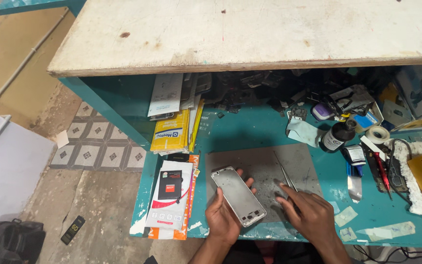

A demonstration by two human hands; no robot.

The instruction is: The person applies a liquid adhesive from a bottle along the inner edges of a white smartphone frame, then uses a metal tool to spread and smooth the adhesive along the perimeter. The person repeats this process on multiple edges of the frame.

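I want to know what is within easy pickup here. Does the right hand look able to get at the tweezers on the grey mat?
Probably yes. The right hand rests on the grey mat with its forefinger beside the tweezers, and nothing lies between them. The left hand holds the phone frame off to the side.

a silver phone frame (238,195) tilts face-up over a grey mat (264,164), slim metal tweezers (285,177) beside it.

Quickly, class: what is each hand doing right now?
Left hand: holding a silver phone frame.
Right hand: on the grey mat, fingertips on tweezers.
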